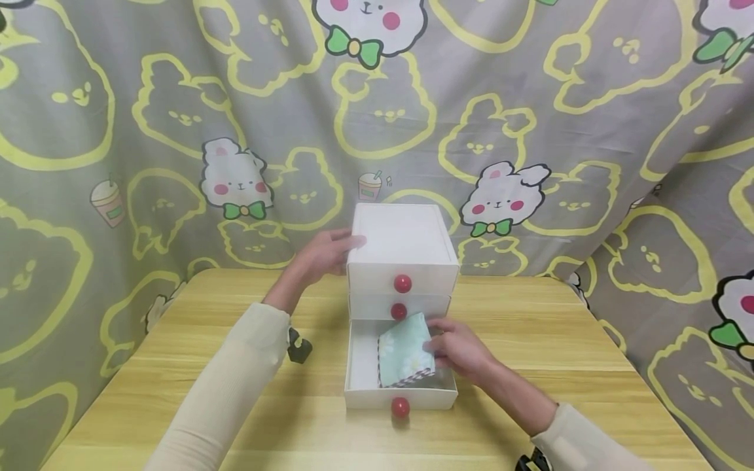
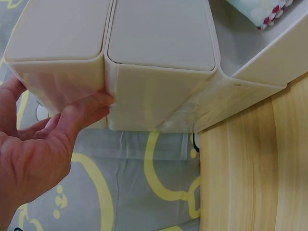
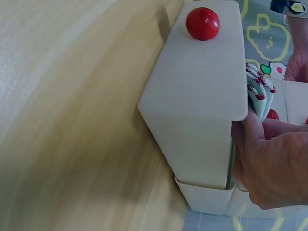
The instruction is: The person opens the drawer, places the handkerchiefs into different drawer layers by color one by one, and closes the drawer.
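Observation:
A white three-tier drawer cabinet [image 1: 406, 235] with red round knobs stands on the table, its bottom drawer [image 1: 377, 398] pulled out. My left hand [image 1: 323, 255] rests against the cabinet's upper left side. The left wrist view shows the fingers [image 2: 86, 109] laid on the side wall. My right hand [image 1: 459, 347] pinches a folded mint-green cloth [image 1: 403, 353] with a flower print and a dark red and white edging. The cloth is tilted, over the open bottom drawer. In the right wrist view, the drawer front [image 3: 197, 72] hides part of the cloth and some fingertips.
The light wood table [image 1: 283, 418] extends around the cabinet. A grey curtain [image 1: 283, 118] with yellow outlines and white bunny faces hangs behind and beside it. Both upper drawers are closed, with red knobs [image 1: 403, 283] at the front. Black devices [image 1: 299, 347] are worn at the wrists.

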A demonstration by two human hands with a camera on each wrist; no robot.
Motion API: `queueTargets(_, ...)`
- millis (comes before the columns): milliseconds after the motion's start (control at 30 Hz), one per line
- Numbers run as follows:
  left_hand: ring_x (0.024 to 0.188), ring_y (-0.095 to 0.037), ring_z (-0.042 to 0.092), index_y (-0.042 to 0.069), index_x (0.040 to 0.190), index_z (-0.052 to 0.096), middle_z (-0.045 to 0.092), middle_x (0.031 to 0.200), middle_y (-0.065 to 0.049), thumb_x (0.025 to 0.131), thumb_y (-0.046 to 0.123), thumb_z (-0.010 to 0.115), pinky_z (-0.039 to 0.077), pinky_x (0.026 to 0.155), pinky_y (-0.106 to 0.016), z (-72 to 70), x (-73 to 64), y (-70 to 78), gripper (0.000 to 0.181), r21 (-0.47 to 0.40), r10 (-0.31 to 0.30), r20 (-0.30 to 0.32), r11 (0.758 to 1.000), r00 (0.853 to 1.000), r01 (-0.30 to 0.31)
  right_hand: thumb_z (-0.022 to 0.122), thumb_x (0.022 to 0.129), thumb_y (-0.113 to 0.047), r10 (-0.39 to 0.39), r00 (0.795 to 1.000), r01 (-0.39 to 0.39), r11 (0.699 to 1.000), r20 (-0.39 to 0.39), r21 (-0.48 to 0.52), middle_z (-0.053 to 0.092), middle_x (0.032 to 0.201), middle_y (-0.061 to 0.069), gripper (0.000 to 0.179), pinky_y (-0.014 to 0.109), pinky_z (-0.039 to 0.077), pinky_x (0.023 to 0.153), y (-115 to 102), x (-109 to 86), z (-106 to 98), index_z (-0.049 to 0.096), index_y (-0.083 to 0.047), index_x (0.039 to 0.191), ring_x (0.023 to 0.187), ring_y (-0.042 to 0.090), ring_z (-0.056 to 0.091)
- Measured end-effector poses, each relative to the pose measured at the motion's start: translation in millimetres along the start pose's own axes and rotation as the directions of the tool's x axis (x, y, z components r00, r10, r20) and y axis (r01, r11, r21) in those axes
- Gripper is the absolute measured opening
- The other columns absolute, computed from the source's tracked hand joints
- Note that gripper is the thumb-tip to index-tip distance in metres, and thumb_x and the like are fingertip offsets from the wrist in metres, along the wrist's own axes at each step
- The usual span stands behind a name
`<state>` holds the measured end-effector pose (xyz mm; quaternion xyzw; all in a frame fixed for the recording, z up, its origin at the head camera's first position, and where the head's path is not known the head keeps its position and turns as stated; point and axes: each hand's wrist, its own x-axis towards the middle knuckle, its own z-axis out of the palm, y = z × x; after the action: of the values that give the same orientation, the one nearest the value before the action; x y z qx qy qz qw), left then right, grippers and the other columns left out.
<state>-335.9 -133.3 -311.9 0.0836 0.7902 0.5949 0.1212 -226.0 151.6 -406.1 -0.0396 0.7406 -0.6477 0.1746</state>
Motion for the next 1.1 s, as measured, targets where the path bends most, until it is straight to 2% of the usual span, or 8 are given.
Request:
queueTargets(167, 0.133, -0.036, 0.056, 0.015, 0.159, 0.036, 0.058, 0.144, -0.018, 0.099, 0.044, 0.063, 0.055, 0.104, -0.050, -0.9, 0.3, -0.8, 0.072, 0.001, -0.001, -0.001, 1.000, 1.000, 0.001, 0.059, 0.090, 0.001, 0.002, 1.000, -0.002, 1.000, -0.024, -0.010, 0.067, 0.115, 0.025, 0.059, 0.032, 0.064, 0.070, 4, 1.8, 6, 0.044, 0.010, 0.146, 0.081, 0.021, 0.070)
queueTargets(467, 0.134, -0.035, 0.056, 0.017, 0.158, 0.036, 0.058, 0.145, -0.017, 0.098, 0.045, 0.065, 0.054, 0.105, -0.050, -1.8, 0.7, -1.1, 0.073, -0.003, -0.012, 0.000, 1.000, 1.000, 0.012, 0.057, 0.091, 0.001, 0.032, 0.999, -0.032, 0.999, -0.020, -0.023, 0.065, 0.122, 0.026, 0.056, 0.042, 0.064, 0.084, 7, 6.7, 11, 0.044, 0.010, 0.145, 0.091, 0.026, 0.071)
queueTargets(667, 0.134, -0.035, 0.055, 0.017, 0.159, 0.036, 0.057, 0.146, -0.017, 0.098, 0.046, 0.065, 0.054, 0.105, -0.050, -2.0, 1.5, -0.9, 0.073, 0.003, -0.011, 0.005, 1.000, 1.000, 0.011, 0.054, 0.095, -0.001, 0.049, 0.997, -0.049, 0.999, 0.060, 0.000, 0.057, 0.132, 0.031, 0.055, 0.048, 0.061, 0.093, 4, 6.1, 10, 0.037, 0.015, 0.145, 0.108, 0.033, 0.069)
queueTargets(800, 0.133, -0.035, 0.056, 0.017, 0.159, 0.036, 0.058, 0.145, -0.017, 0.098, 0.046, 0.065, 0.055, 0.104, -0.050, -1.9, 1.1, -0.4, 0.073, 0.014, -0.006, -0.002, 1.000, 1.000, 0.006, 0.053, 0.097, -0.004, 0.056, 0.992, -0.056, 0.998, 0.112, 0.003, 0.054, 0.135, 0.032, 0.055, 0.050, 0.059, 0.096, 0, 5.2, 8, 0.035, 0.016, 0.145, 0.113, 0.034, 0.067)
queueTargets(933, 0.132, -0.035, 0.057, 0.017, 0.158, 0.037, 0.059, 0.144, -0.016, 0.098, 0.046, 0.064, 0.056, 0.103, -0.049, -1.9, 1.1, -0.6, 0.073, 0.016, -0.007, -0.010, 1.000, 1.000, 0.007, 0.053, 0.098, -0.007, 0.082, 0.990, -0.080, 0.997, 0.111, -0.022, 0.054, 0.136, 0.030, 0.055, 0.051, 0.058, 0.098, -3, 5.3, 8, 0.036, 0.015, 0.145, 0.116, 0.035, 0.065)
queueTargets(1100, 0.132, -0.035, 0.057, 0.017, 0.158, 0.037, 0.059, 0.144, -0.016, 0.098, 0.045, 0.065, 0.056, 0.102, -0.049, -2.1, 0.6, -1.5, 0.072, 0.013, -0.008, -0.010, 1.000, 1.000, 0.008, 0.054, 0.097, -0.008, 0.099, 0.990, -0.095, 0.995, 0.103, -0.042, 0.051, 0.140, 0.031, 0.057, 0.055, 0.054, 0.103, -5, 4.7, 7, 0.036, 0.015, 0.146, 0.126, 0.043, 0.058)
